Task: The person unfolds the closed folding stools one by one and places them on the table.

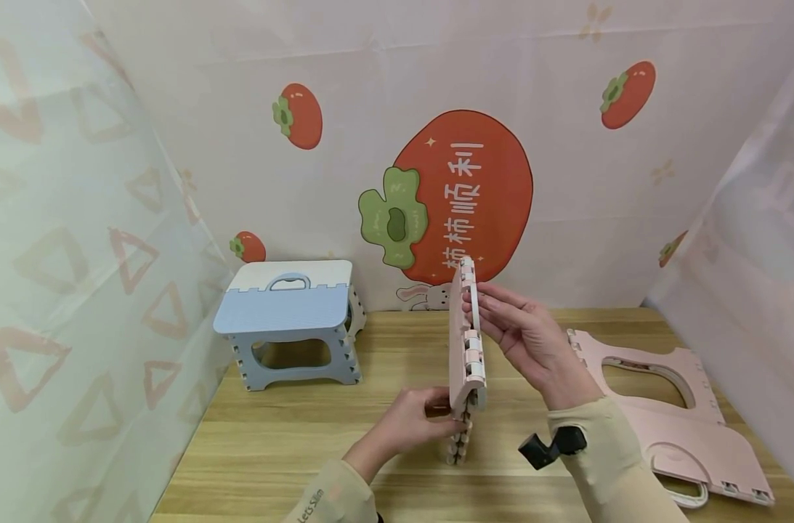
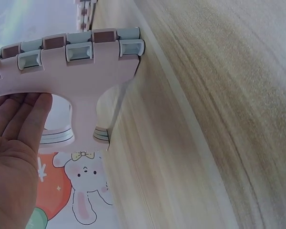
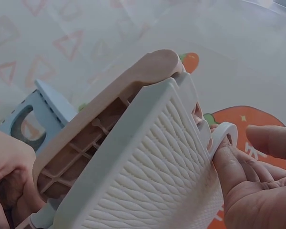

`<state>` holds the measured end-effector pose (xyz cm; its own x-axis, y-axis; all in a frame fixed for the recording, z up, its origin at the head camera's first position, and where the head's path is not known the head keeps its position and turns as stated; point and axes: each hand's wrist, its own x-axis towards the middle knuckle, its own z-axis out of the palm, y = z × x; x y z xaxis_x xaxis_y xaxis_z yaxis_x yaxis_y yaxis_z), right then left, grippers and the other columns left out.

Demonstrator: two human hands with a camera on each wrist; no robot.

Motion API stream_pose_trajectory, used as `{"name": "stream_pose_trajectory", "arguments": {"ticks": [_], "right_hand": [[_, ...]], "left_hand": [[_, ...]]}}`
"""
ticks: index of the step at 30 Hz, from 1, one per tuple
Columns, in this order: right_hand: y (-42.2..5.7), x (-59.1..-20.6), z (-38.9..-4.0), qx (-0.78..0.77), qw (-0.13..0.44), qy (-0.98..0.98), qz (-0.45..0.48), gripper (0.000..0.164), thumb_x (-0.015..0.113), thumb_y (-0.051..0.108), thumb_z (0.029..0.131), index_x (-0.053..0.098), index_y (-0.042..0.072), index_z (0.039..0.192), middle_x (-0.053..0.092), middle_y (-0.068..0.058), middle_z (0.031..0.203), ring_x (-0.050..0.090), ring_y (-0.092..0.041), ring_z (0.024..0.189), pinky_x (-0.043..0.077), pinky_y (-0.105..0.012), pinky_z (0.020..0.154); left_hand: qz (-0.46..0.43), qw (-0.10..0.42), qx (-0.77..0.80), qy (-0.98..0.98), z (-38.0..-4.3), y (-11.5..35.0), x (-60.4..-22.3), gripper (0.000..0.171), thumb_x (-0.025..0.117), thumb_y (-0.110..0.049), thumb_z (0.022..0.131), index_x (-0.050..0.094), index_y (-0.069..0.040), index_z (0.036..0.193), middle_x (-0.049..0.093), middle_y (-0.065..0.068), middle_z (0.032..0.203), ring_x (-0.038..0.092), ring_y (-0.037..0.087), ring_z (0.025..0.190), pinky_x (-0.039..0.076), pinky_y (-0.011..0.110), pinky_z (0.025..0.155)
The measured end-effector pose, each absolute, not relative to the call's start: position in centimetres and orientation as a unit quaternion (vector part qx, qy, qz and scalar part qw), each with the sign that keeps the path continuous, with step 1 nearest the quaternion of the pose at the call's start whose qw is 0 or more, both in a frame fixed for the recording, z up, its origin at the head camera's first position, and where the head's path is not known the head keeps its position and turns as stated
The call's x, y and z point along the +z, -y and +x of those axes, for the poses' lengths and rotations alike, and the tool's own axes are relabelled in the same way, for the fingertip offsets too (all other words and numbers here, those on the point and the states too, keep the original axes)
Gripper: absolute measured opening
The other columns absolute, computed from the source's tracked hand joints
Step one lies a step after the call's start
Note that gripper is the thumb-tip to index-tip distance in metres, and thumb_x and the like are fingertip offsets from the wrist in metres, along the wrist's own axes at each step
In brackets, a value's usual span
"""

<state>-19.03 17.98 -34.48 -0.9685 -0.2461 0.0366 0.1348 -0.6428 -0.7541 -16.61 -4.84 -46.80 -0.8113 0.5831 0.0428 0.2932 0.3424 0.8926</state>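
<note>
A folding stool (image 1: 458, 356), pink on one side and white on the other, is held edge-on in the middle, mostly folded. My left hand (image 1: 403, 428) grips its lower leg panel; in the left wrist view the fingers pass through the panel's oval opening (image 2: 59, 112). At the seat's handle (image 3: 225, 133), my right hand (image 1: 527, 338) hooks its fingers on the white loop, with the thumb raised apart in the right wrist view. The textured white seat half (image 3: 157, 162) faces the right wrist camera.
A blue and white folding stool (image 1: 282, 312) stands unfolded at the back left. On the right, a pink folding stool (image 1: 704, 443) lies flat on the wooden table (image 1: 272, 443), its handle toward the front. Printed cloth walls enclose the table at the back and sides.
</note>
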Motion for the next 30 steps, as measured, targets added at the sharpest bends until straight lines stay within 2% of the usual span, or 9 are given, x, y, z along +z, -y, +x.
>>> {"name": "stream_pose_trajectory", "arguments": {"ticks": [7, 15, 20, 25, 30], "right_hand": [[-17.7, -34.5, -19.1, -0.9, 0.11, -0.415, -0.076, 0.033, 0.059, -0.001, 0.102, 0.064, -0.003, 0.135, 0.07, -0.017, 0.127, 0.07, -0.026, 0.114, 0.055, -0.037, 0.1], [-17.6, -34.6, -19.1, -0.898, 0.112, -0.415, -0.088, 0.035, 0.058, 0.0, 0.103, 0.061, -0.004, 0.137, 0.069, -0.017, 0.129, 0.07, -0.027, 0.115, 0.054, -0.036, 0.1], [-17.6, -34.8, -19.1, -0.897, 0.106, -0.418, -0.093, 0.034, 0.057, 0.004, 0.104, 0.061, -0.003, 0.137, 0.069, -0.018, 0.128, 0.07, -0.028, 0.116, 0.054, -0.036, 0.1], [-17.8, -35.1, -19.0, -0.901, 0.081, -0.42, -0.073, 0.031, 0.058, 0.005, 0.104, 0.065, 0.0, 0.134, 0.072, -0.015, 0.123, 0.071, -0.024, 0.113, 0.057, -0.034, 0.097], [-18.5, -36.2, -18.9, -0.904, 0.044, -0.417, -0.078, 0.032, 0.057, 0.009, 0.105, 0.063, -0.004, 0.134, 0.074, -0.016, 0.117, 0.072, -0.026, 0.11, 0.057, -0.038, 0.097]], "left_hand": [[0.273, 0.135, 0.5, -0.811, -16.5, 4.7, -47.0, 0.046, 0.082, -0.032, 0.089, 0.07, -0.014, 0.129, 0.073, 0.001, 0.123, 0.07, 0.009, 0.11, 0.056, 0.022, 0.094], [0.273, 0.135, 0.5, -0.811, -16.5, 4.8, -47.2, 0.045, 0.082, -0.029, 0.089, 0.069, -0.012, 0.129, 0.073, 0.004, 0.124, 0.07, 0.012, 0.11, 0.057, 0.028, 0.095], [0.28, 0.117, 0.5, -0.811, -16.4, 4.7, -47.7, 0.045, 0.082, -0.026, 0.089, 0.068, -0.01, 0.129, 0.073, 0.007, 0.123, 0.071, 0.012, 0.109, 0.057, 0.024, 0.093], [0.28, 0.108, 0.499, -0.813, -16.4, 4.6, -47.9, 0.045, 0.082, -0.025, 0.089, 0.068, -0.009, 0.129, 0.073, 0.008, 0.122, 0.071, 0.013, 0.109, 0.056, 0.022, 0.092], [0.283, 0.1, 0.498, -0.814, -16.2, 4.6, -47.8, 0.045, 0.082, -0.025, 0.089, 0.068, -0.009, 0.128, 0.074, 0.008, 0.122, 0.071, 0.012, 0.108, 0.056, 0.022, 0.092]]}}
